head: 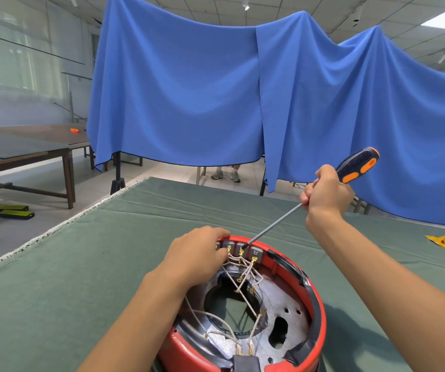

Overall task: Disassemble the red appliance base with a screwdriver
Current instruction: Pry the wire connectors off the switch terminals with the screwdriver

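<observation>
A blue drape (202, 84) hung across the room behind the worktop (81, 264), which was covered in a dull green cloth with a white fringed edge along its left side. I noted a brown table (28, 146) standing well off to the left with a small orange item (74, 130) on it, and two yellow-black units (14, 211) lying on the floor beneath it. A pair of feet in grey shoes (225, 175) showed under the drape's hem. A small yellow scrap (439, 240) lay near the worktop's right edge.

The red appliance base (315, 299) sat at the near edge of the worktop, roughly central, open side up. I could see white wires (245, 275) with brass terminals crossing its interior, a grey metal plate (294, 312) with holes, and a row of grey terminal blocks (255, 253) along the far inner rim.

My left hand (197, 257) rested on the far left rim of the base, fingers curled over the edge and in among the wires beside the terminal blocks. My right hand (326, 191) was raised above the worktop, fist wrapped firmly round the lower handle of the screwdriver (277, 224). Its orange and dark handle projected up and to the right of the fist; the shaft slanted down to the left, with the tip at one of the terminal blocks on the far rim. Whether it was seated in a screw, I could not tell.
</observation>
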### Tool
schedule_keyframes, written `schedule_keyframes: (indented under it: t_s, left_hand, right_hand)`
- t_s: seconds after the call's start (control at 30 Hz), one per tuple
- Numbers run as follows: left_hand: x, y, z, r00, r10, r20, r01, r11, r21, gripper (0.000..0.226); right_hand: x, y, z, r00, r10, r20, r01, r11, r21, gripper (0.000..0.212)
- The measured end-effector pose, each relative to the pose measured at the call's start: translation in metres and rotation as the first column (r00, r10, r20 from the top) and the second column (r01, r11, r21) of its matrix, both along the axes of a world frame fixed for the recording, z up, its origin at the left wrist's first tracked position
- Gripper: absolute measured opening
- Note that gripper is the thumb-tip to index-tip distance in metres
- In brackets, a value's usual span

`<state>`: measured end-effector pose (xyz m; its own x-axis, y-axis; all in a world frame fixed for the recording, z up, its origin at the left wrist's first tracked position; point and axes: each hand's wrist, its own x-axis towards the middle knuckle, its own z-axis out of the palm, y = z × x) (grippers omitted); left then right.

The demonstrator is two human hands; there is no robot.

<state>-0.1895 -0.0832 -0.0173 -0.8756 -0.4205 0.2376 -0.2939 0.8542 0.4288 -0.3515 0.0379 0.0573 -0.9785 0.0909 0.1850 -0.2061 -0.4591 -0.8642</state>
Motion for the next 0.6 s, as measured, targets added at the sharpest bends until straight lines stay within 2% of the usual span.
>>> schedule_keyframes:
  t_s: [0.17,0.27,0.4,0.6]
  left_hand:
    - [0.000,0.001,0.001,1.000,0.001,0.003,-0.001,1.000,-0.006,0.042]
    - [0.000,0.001,0.002,1.000,0.001,0.005,-0.001,1.000,-0.008,0.043]
    - [0.000,0.001,0.001,1.000,-0.001,0.001,0.001,1.000,-0.005,0.043]
    - [-0.001,0.000,-0.001,1.000,0.004,-0.007,-0.004,1.000,-0.008,0.043]
  right_hand:
    - [0.015,0.001,0.003,0.986,0.008,-0.166,-0.007,1.000,0.009,0.029]
    - [0.017,-0.007,0.010,0.980,0.022,-0.199,-0.015,0.999,0.036,0.032]
    - [0.010,-0.025,0.019,0.985,0.011,-0.171,0.017,0.987,0.160,0.030]
    - [-0.017,-0.040,0.017,0.999,-0.046,-0.023,0.051,0.938,0.344,0.024]
